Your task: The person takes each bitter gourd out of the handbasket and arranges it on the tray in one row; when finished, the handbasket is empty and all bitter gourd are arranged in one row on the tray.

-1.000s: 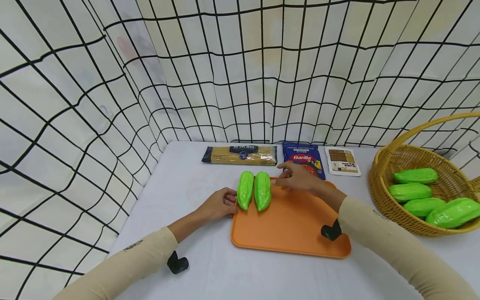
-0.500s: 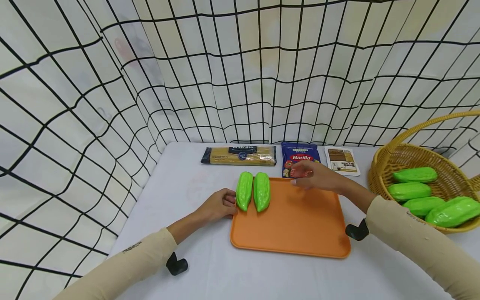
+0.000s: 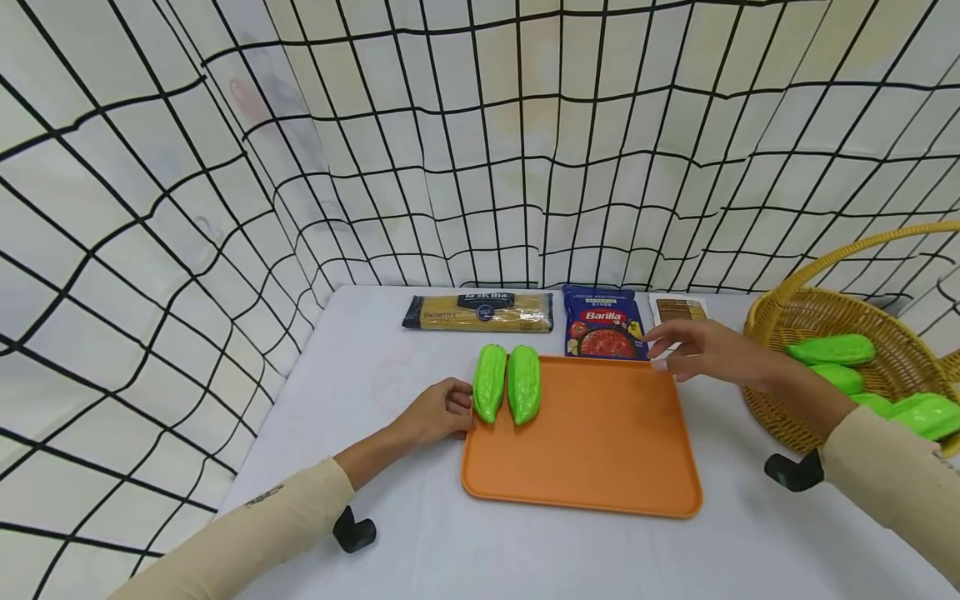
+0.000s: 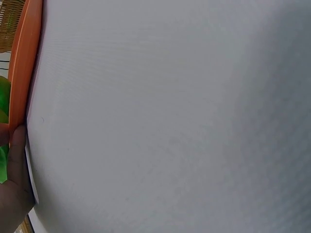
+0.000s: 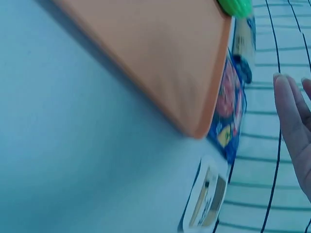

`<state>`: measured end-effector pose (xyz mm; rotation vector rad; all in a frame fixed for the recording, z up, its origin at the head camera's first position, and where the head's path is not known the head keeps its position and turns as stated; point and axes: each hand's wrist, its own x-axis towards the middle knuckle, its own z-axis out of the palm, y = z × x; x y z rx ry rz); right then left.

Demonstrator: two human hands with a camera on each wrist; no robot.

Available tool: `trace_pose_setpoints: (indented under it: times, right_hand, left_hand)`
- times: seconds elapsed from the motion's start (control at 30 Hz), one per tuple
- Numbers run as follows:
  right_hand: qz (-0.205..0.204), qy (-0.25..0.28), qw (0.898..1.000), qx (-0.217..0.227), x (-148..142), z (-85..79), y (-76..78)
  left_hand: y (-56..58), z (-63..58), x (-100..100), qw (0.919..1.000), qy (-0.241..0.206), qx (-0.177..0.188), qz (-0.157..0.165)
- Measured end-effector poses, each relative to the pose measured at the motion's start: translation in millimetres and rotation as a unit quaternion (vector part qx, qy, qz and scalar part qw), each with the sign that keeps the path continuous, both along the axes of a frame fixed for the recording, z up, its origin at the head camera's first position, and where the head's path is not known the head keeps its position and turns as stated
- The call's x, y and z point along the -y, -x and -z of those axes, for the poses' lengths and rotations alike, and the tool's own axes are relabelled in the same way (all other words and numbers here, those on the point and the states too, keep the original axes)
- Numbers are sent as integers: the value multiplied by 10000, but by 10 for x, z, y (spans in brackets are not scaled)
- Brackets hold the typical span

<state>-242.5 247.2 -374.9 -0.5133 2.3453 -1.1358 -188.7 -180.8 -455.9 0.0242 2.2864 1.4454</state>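
Head view: 2 green vegetables point(image 3: 525, 385) lie on the upper left of the orange tray point(image 3: 600, 450), mid-frame; the left hand point(image 3: 437, 410) pinches its left side; the right hand point(image 3: 708, 350), holding nothing, hovers near its upper right corner. Left wrist view: that grip shows far left. Right wrist view: relaxed fingers point(image 5: 287, 109), right edge.

A booth-like enclosure: black-gridded white walls point(image 3: 450, 167) stand at ten and twelve o'clock around the white-covered bench point(image 3: 360, 375).
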Motion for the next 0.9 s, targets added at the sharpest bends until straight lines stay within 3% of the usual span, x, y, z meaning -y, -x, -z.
trace_pose_setpoints:
  times: [0.33, 0.57, 0.73, 0.9]
  right_hand:
    - [127, -102, 9995, -255, -651, -107, -143]
    - [486, -381, 9969, -493, -1028, -172, -156]
    - [507, -502, 9948, -723, -1237, -180, -170]
    - [641, -890, 9922, -590, -1433, -173, -145]
  left_hand:
    - [16, -2, -7, 10000, 33, 51, -40]
    - [13, -6, -9, 9999, 53, 50, -81]
    - [21, 7, -17, 9999, 87, 63, -118]
    - [23, 18, -19, 9999, 119, 51, -106]
